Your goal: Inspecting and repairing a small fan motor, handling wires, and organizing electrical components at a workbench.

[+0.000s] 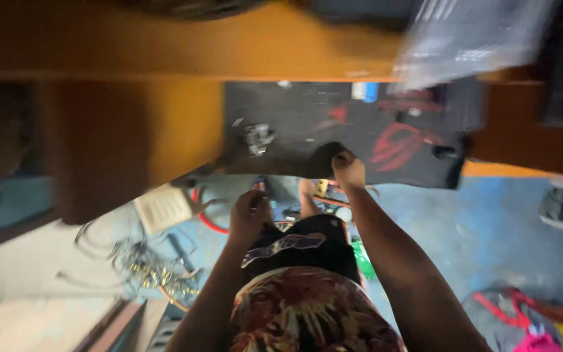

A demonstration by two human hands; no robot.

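Nearest the camera, a patterned shirt [307, 313] and black shorts [307, 248] fill the lower middle. The left hand [250, 215] is curled shut just below the tabletop's edge; whether its grip encloses anything, I cannot tell. Further out, the right hand [348, 168] pinches the near edge of the dark mat [333, 130], apparently steadying it on the orange tabletop [184, 52]. A small metal part [257, 138] lies on the mat. A blurred clear plastic bag [470, 39] sits beyond.
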